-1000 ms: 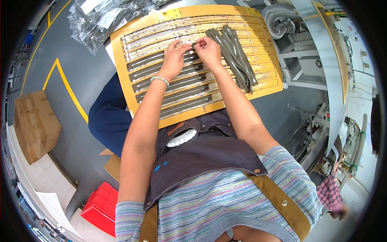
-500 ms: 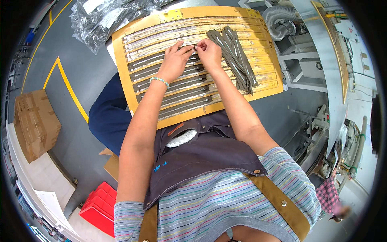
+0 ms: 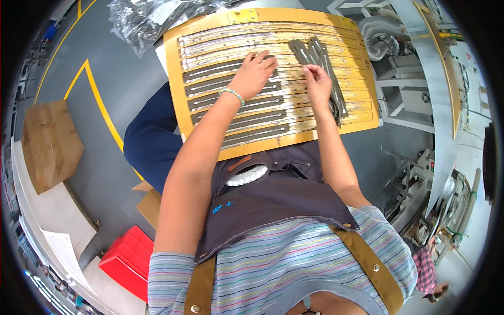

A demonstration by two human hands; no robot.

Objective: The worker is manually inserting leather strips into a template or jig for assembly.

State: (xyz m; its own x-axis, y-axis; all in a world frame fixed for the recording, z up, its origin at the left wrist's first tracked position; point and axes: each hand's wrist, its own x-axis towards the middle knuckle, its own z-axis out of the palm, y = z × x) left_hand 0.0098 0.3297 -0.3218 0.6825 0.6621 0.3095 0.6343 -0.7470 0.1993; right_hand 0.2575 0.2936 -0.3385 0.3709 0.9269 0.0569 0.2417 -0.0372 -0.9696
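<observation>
Around the person's workplace spreads a grey floor (image 3: 134,73) marked with yellow lines. Directly in front of the body, a broad yellow board (image 3: 294,16) with many long parallel slots lies slightly slanted, its near edge close to the dark apron (image 3: 278,202) worn over a striped shirt (image 3: 294,241). A cardboard box (image 3: 52,144) stands well apart on the left, and a red bin (image 3: 128,262) sits at the lower left. Clear plastic bags (image 3: 144,21) lie beyond the board's far left corner, while a ridged grey hose (image 3: 380,37) curves just past its far right corner. Dark strips (image 3: 255,133), each with a pale line along it, lie in several slots on the left half of the board. More of them rest in a loose, overlapping pile (image 3: 336,86) across the slots on the right half. Over the upper filled rows, the left hand (image 3: 252,76) has its fingers bent and a little apart. Just beside the pile's left edge, the right hand (image 3: 318,84) has thumb and forefinger close together; whether they pinch a strip, I cannot tell. A pale beaded bracelet (image 3: 232,93) circles the left wrist.
</observation>
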